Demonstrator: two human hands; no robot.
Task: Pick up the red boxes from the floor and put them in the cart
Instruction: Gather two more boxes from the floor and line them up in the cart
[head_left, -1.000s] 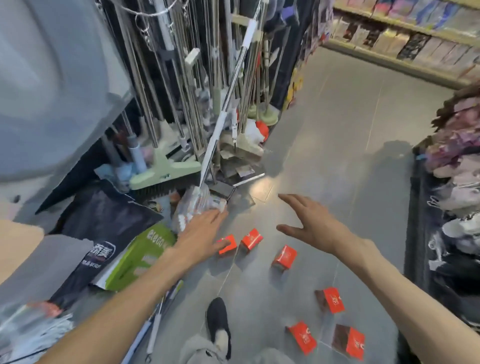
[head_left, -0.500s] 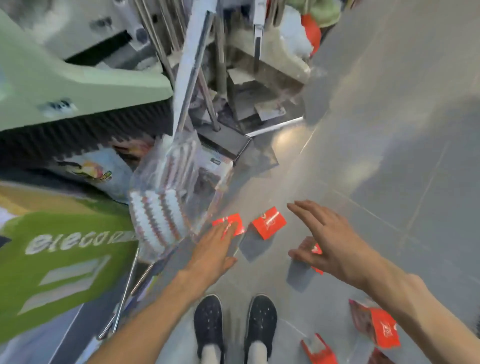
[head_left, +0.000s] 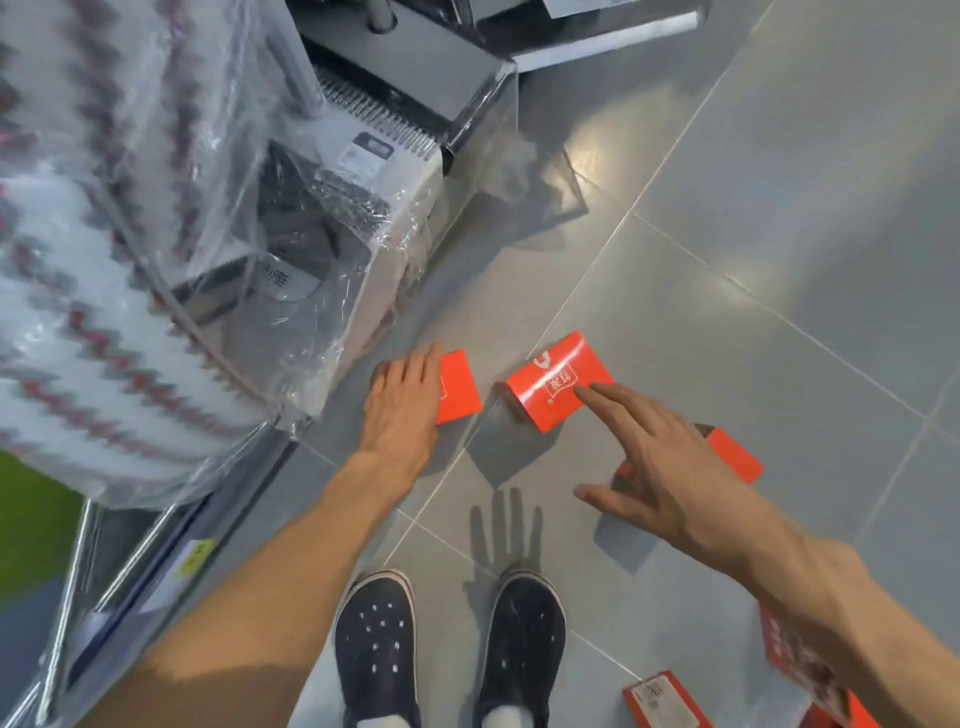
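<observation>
Several red boxes lie on the grey tiled floor. My left hand (head_left: 402, 397) rests flat on the left part of one red box (head_left: 460, 387), fingers together, not clearly gripping it. A second red box (head_left: 558, 382) with white print lies just right of it; my right hand (head_left: 660, 467) hovers with fingers spread, the fingertips over that box's right corner. A third red box (head_left: 735, 457) is partly hidden under my right hand. Two more red boxes (head_left: 660, 699) (head_left: 810, 670) lie at the bottom right. The cart is not clearly in view.
Plastic-wrapped goods (head_left: 322, 249) and a wrapped mop head (head_left: 78, 270) crowd the left side. Metal rods (head_left: 78, 561) run along the lower left. My two dark shoes (head_left: 376, 649) stand at the bottom centre. Grey floor tiles (head_left: 779, 234) stretch to the right.
The view has dropped much closer to the floor. My left hand has come down onto the leftmost red box; my right hand has moved forward over the second box.
</observation>
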